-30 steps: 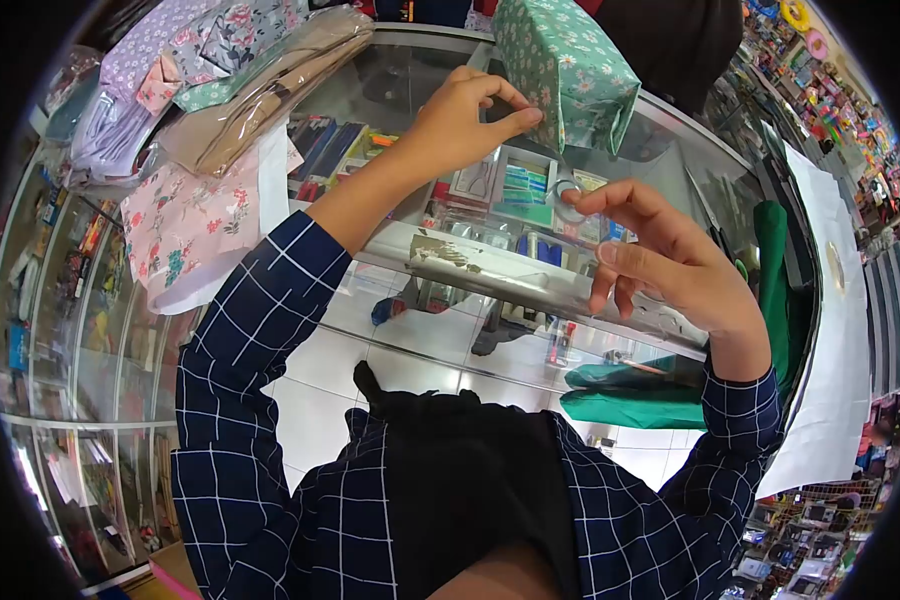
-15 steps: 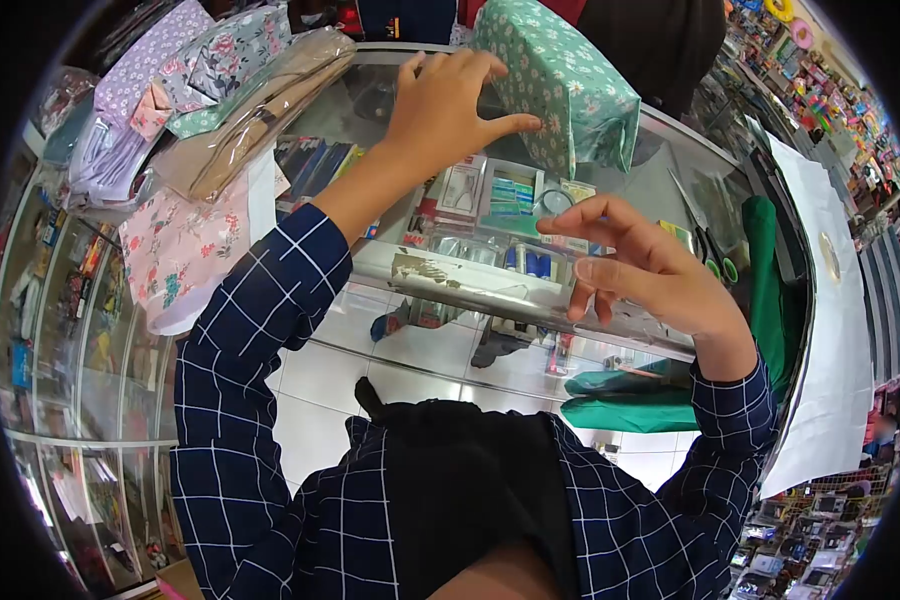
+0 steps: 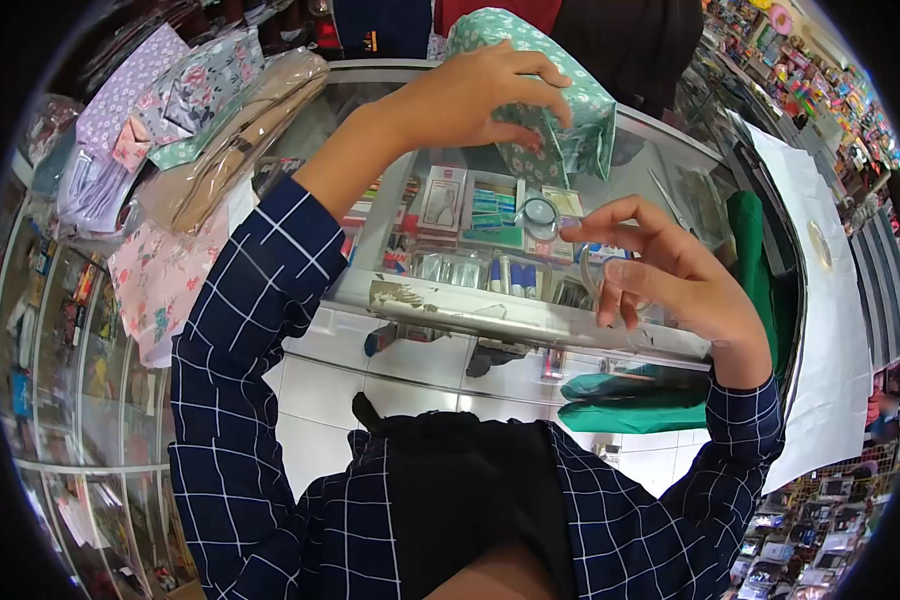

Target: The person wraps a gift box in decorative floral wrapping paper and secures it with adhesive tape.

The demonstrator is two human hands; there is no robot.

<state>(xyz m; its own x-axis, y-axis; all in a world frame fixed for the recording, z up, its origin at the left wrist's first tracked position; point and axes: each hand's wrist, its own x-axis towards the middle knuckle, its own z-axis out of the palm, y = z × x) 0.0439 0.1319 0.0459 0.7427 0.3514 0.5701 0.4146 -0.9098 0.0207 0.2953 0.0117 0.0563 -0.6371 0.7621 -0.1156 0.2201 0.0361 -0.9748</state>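
Head view. We see the left hand (image 3: 470, 95) reaching forward over the glass surface (image 3: 660, 165), its grip closed around the near end of a parcel wrapped in green floral paper (image 3: 555, 80); the thumb presses the underside of the folded end and the fingers lie across its top. The parcel rests at the far edge of the surface, tilted slightly, close in front of another person's dark garment (image 3: 630, 40).

We see the right hand (image 3: 670, 270) raised above the near edge of the surface, well apart from the parcel. Its thumb and forefinger are pinched on what looks like a strip of clear tape (image 3: 592, 275) that curls down past the fingers; the remaining fingers are loosely bent. A roll of clear tape (image 3: 540, 213) lies on the glass between the two hands, just beside the right fingertips.

Left of the parcel, stacked sheets of floral wrapping paper (image 3: 160, 110) in lilac, grey and pink and a tan packet (image 3: 235, 135) in clear film lie on the surface. On the right, a folded green cloth (image 3: 755, 250) and long white paper sheets (image 3: 820, 240) run along the surface. Small boxed goods (image 3: 470, 205) show beneath the glass. Both forearms wear dark blue checked sleeves (image 3: 250, 300).
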